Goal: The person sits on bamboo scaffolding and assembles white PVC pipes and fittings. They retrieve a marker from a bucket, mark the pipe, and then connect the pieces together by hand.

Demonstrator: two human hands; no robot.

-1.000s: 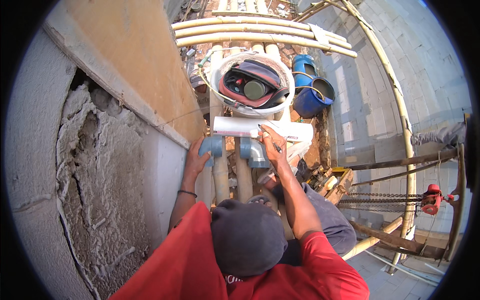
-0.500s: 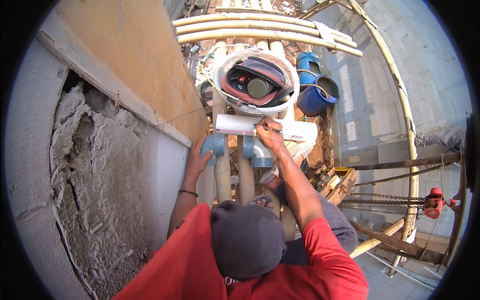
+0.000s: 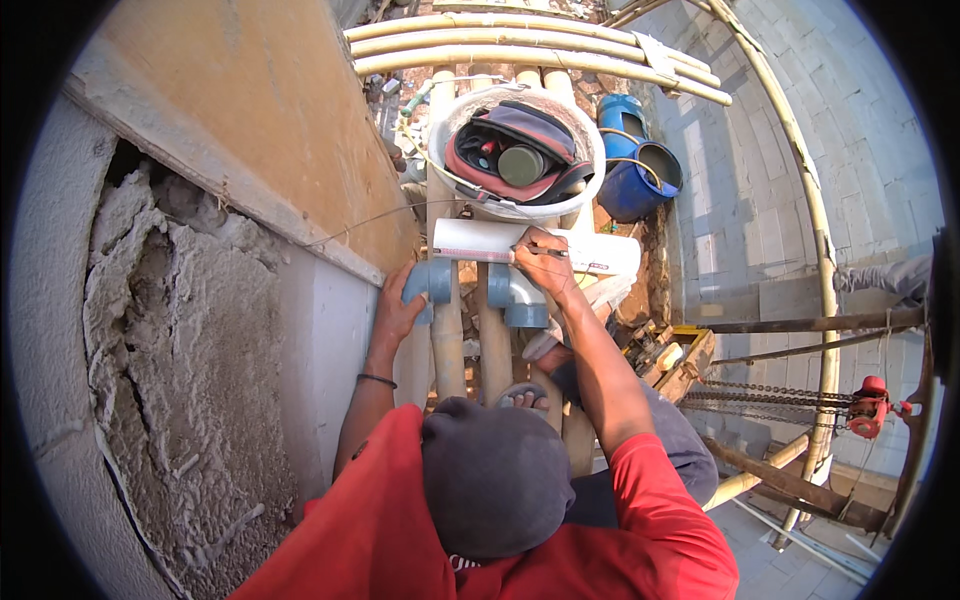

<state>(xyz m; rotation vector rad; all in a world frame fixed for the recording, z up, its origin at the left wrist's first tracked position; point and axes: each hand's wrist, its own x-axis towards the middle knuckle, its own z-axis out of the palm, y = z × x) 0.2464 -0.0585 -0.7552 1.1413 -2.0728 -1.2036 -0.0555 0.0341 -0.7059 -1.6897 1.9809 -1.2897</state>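
Note:
A white plastic pipe (image 3: 480,236) lies crosswise over bamboo poles in front of me. My right hand (image 3: 543,262) pinches a slim dark pen (image 3: 556,253), its tip at the pipe's near side by a printed band. Over at the left, beside the board, my left hand (image 3: 396,305) has its fingers round a grey pipe elbow (image 3: 436,280); part of the elbow is hidden by the hand. A second grey elbow (image 3: 525,314) sits just below the pipe, near my right wrist, and touches nothing in my hands.
Beyond the pipe stands a white bucket (image 3: 594,185) holding a dark-and-red bag (image 3: 560,135). Blue drums (image 3: 628,195) are to its right. Bamboo rails (image 3: 540,57) cross the far end. A wooden board (image 3: 270,130) and rough wall flank the left; a red chain hoist (image 3: 868,408) hangs right.
The view has shifted slightly. My right hand has made a small move with the pen along the pipe's near side. My left hand stays on the elbow.

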